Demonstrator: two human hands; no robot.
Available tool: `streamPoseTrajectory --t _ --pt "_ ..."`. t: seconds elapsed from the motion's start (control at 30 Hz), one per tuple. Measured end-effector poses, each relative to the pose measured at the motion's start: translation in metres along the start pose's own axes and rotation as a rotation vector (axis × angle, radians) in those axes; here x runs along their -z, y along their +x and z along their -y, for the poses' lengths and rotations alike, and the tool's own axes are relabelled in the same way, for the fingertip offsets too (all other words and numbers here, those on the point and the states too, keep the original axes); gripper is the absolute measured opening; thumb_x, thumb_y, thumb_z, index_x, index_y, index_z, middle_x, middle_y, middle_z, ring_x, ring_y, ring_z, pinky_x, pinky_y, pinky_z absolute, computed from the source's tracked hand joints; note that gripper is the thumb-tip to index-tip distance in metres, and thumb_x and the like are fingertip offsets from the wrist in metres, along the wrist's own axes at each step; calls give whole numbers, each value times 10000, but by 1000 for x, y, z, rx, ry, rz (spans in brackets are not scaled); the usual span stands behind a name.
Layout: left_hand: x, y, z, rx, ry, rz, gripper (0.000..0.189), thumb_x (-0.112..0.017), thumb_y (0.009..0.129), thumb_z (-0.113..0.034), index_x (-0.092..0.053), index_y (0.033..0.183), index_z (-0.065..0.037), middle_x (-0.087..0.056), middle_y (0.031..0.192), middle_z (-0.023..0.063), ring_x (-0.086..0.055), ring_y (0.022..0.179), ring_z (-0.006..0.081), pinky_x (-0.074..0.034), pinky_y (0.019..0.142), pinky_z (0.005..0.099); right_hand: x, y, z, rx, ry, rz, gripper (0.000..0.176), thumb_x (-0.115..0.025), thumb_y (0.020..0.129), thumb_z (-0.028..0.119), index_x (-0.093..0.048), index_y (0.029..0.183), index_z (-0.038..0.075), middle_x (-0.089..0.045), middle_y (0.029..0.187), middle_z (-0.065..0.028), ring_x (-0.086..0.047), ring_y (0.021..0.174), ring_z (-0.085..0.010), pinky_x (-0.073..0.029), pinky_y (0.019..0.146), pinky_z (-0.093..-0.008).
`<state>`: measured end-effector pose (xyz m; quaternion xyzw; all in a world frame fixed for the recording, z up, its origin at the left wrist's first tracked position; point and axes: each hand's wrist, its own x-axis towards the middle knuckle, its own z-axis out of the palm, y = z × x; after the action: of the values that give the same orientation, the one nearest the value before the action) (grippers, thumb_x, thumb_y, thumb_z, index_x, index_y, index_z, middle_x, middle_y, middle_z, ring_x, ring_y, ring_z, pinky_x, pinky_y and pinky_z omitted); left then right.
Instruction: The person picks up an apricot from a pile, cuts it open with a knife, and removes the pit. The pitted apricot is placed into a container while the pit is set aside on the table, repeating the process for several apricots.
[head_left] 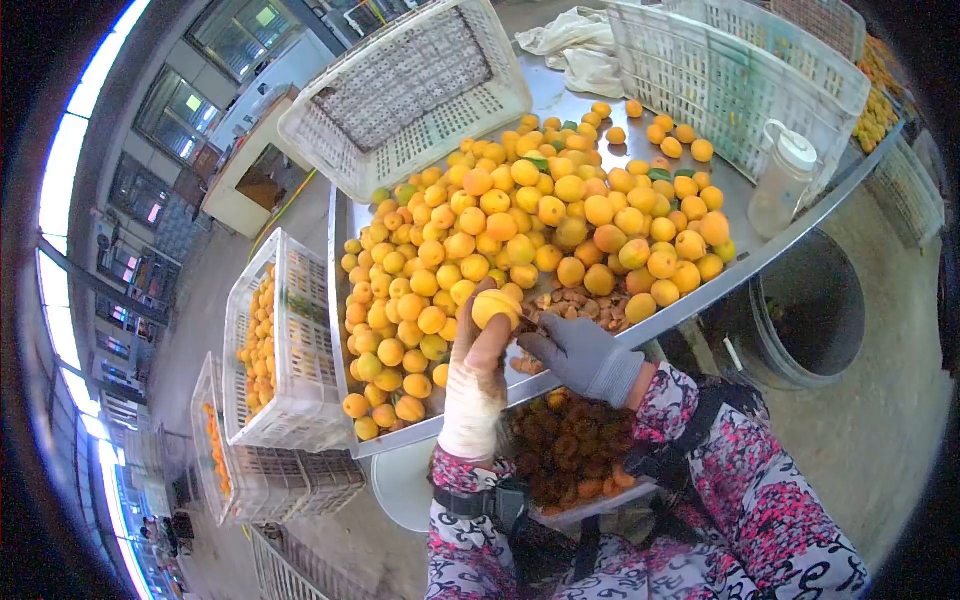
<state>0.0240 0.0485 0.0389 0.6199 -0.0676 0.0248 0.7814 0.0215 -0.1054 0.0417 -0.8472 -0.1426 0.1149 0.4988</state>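
Observation:
My left hand [481, 345], with a white covering round its wrist, is closed on a yellow apricot [495, 308] at the table's near edge. A line like a cut runs across the fruit. My right hand [585, 358], in a grey glove, is closed just right of that apricot. A thin dark thing shows at its fingertips, too small to name. Behind both hands a large heap of whole apricots [480, 230] covers much of the metal table [735, 185]. Brown pits [575, 305] lie in a pile beyond my right hand.
Below the table edge, at my lap, sits a container of dark orange-brown fruit [570, 450]. Crates [405, 95] [735, 90] stand on the table's far side, a plastic bottle [782, 180] at right. Stacked crates [290, 400] with apricots are left, a grey bucket [815, 310] right.

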Motion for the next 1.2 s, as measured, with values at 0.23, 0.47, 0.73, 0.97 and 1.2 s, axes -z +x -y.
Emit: streamPoseTrajectory --t 0.23,0.47,0.73,0.97,1.2 --pt "-22 -5 16 191 -422 -147 361 -465 935 -296 -523 1131 2 -614 991 99 -540 865 146 -420 658 254 -43 1 -14 39 74 -297 390 -459 911 398 -509 983 18 -616 791 -230 -589 757 -423 -457 631 -491" --pt "0 -1 -6 74 -11 33 458 -552 846 -237 -459 1214 18 -548 1084 80 -515 1013 171 -377 908 276 -10 0 -6 81 106 -100 334 -512 895 325 -540 952 -3 -597 733 -230 -592 725 -400 -442 600 -450" --pt "-17 -7 4 261 -140 -95 416 -454 918 -385 -548 1075 -12 -580 1050 81 -534 870 112 -418 729 232 -42 0 -15 39 58 -266 406 -443 915 401 -494 1100 44 -610 758 -243 -590 719 -422 -460 621 -494" --pt "-17 -2 4 6 19 -234 533 -495 874 -449 -521 1137 15 -563 1037 73 -522 932 134 -403 845 264 -51 1 -18 90 88 -283 456 -449 907 413 -477 1103 2 -598 673 -232 -587 640 -418 -448 559 -505" --pt "-12 -4 19 76 -17 -164 470 -503 902 -408 -515 1169 -22 -563 1060 56 -527 937 166 -420 830 275 -48 1 -11 -1 -92 -271 431 -449 908 384 -474 1119 9 -600 675 -227 -586 643 -419 -447 564 -511"
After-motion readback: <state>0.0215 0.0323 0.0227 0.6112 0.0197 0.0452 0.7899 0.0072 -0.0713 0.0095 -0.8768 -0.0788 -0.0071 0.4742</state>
